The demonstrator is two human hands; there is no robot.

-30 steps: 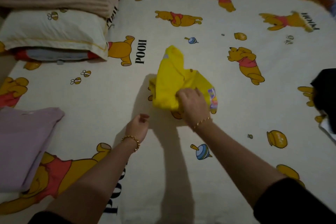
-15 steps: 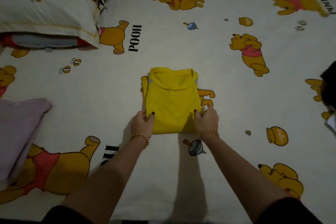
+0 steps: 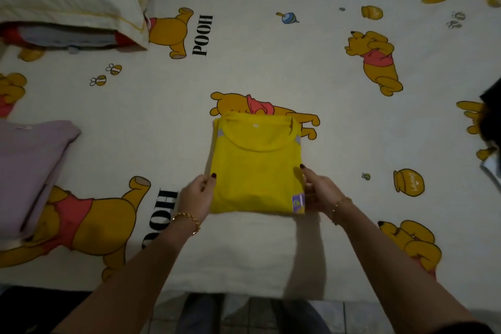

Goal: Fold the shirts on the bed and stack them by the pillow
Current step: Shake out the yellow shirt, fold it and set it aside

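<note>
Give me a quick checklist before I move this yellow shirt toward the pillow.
1. Fold: the yellow shirt is a flat rectangle, collar up: ok.
2. Left grip: the left hand pinches its left edge: ok.
3. Right grip: the right hand pinches its right edge: ok.
4. Tuck: not ok, the label shows at the near right corner.
5. Stack spot by the pillow: cannot tell; the lilac folded shirt lies apart from it.
6. Shirts left: cannot tell; a dark garment is cut off at the right edge.

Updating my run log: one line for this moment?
yellow shirt: folded, on bed | left hand: grips left edge | right hand: grips right edge | unstacked
</note>
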